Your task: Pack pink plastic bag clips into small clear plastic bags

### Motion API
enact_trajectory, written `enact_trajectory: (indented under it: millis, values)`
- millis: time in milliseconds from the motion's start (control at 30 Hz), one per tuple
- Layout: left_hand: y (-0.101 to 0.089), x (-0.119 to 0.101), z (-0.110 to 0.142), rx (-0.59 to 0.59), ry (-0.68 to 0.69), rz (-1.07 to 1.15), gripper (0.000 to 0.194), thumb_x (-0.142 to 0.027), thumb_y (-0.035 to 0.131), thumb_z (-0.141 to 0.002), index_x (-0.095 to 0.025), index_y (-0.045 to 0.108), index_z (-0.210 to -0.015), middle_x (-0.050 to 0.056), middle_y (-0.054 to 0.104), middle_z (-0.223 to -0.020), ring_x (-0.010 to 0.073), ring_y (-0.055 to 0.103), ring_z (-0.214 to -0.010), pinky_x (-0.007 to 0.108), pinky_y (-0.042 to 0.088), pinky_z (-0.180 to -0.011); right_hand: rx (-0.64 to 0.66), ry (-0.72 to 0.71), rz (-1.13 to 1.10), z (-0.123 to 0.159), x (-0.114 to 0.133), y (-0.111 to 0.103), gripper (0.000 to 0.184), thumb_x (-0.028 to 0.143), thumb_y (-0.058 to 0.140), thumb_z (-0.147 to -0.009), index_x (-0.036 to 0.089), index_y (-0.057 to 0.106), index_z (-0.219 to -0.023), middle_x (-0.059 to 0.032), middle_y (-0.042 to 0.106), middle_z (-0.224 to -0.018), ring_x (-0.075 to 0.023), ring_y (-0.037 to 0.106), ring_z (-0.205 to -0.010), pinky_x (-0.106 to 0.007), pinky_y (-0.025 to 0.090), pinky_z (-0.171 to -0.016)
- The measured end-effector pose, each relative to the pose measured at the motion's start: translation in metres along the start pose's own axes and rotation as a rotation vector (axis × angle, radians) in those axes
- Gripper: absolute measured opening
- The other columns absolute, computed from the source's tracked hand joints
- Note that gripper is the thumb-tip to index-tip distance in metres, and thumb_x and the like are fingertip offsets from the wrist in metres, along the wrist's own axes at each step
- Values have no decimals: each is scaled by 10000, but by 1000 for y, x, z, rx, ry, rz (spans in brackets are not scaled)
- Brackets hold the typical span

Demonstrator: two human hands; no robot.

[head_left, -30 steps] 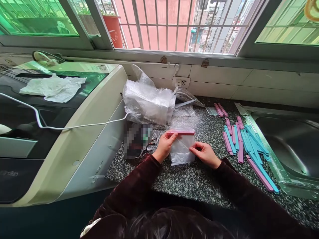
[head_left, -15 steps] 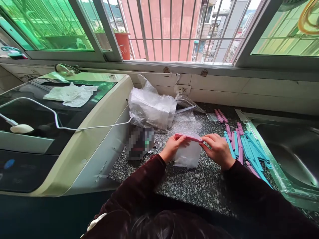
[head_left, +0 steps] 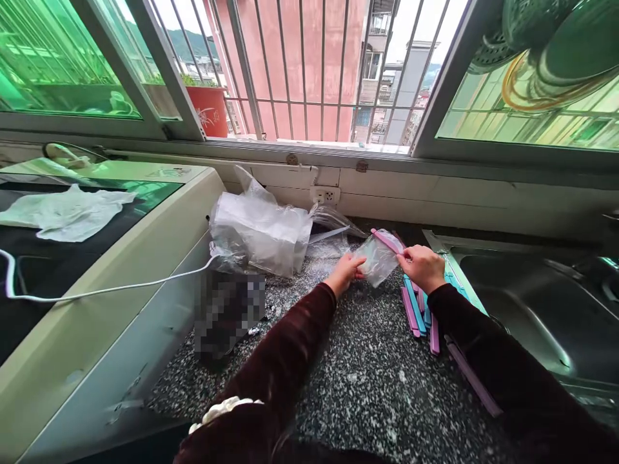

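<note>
Head view: bag (head_left: 380, 265) right of left hand (head_left: 344, 273), grip unclear, right hand (head_left: 423, 265) tight on clip (head_left: 385, 240)

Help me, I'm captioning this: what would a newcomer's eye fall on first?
Probably the pink clip along one edge of the small clear bag, held between left hand and right hand, just right of centre. Next, the pink and blue clips left of the sink, and the heap of crumpled plastic by the wall.

Two hands (head_left: 345, 273) (head_left: 425, 267), one clipped bag (head_left: 380, 261), one sink (head_left: 527, 316), one wall socket (head_left: 325, 195)
</note>
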State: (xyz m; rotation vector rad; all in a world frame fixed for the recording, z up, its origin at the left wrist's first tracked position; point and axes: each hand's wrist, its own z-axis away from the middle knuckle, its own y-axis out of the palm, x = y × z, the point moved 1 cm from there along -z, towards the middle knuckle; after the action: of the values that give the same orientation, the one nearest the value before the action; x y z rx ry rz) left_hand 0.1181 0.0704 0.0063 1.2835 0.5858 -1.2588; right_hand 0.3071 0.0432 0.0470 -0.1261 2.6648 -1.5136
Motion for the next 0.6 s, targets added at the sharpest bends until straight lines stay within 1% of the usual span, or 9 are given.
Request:
enact_trajectory:
  millis: [67,100,200,233,300,367,467,600]
  values:
    - [11,3,-16,-61,34,28,290,-331,678,-680,-139,578,-873,-1,571,-629,85,508,-503,211,414,-498,61,142,23,-12,-8,12,278,333,481,-806,146,681,-761,-117,676,-785,-220,589,-746,-290,343,-577]
    - [16,5,-23,-80,48,37,336,-319,671,-689,-140,568,-954,3,577,-667,85,514,-525,207,416,-508,93,208,30,-18,-11,17,282,334,477,-806,144,684,-780,-121,680,-805,-225,597,-754,-289,341,-570]
    - [26,12,-43,-128,87,49,611,-273,694,-671,-135,449,-1214,33,602,-781,106,549,-621,216,440,-564,192,371,42,-31,-16,31,305,339,458,-812,145,690,-847,-138,687,-881,-250,618,-784,-298,347,-564]
    - [28,15,-49,-132,102,39,687,-257,701,-665,-128,400,-1270,50,611,-814,117,561,-657,225,450,-592,228,408,43,-34,-17,34,315,344,451,-815,145,690,-869,-145,686,-907,-260,624,-798,-304,355,-567]
    - [29,21,-60,-122,129,-17,759,-231,700,-667,-116,343,-1326,76,626,-861,133,578,-709,247,463,-654,291,462,48,-38,-20,41,333,356,444,-818,147,688,-905,-154,682,-946,-276,630,-829,-314,374,-580]
    - [28,26,-68,-111,152,-100,760,-214,693,-673,-123,337,-1339,84,639,-889,145,593,-748,273,470,-720,331,496,60,-42,-21,46,342,370,445,-818,154,684,-933,-153,678,-971,-277,633,-859,-318,396,-605]
    - [25,29,-76,-116,178,-213,706,-187,668,-692,-132,364,-1327,89,649,-939,163,608,-830,316,463,-812,363,518,91,-44,-21,52,343,383,445,-820,170,675,-960,-136,672,-995,-262,630,-899,-318,424,-660]
    - [25,27,-76,-92,183,-311,627,-131,621,-727,-85,385,-1306,130,643,-1019,176,606,-918,328,446,-879,412,501,107,-44,-19,54,366,400,423,-837,168,663,-986,-132,662,-1027,-272,619,-946,-330,435,-698]
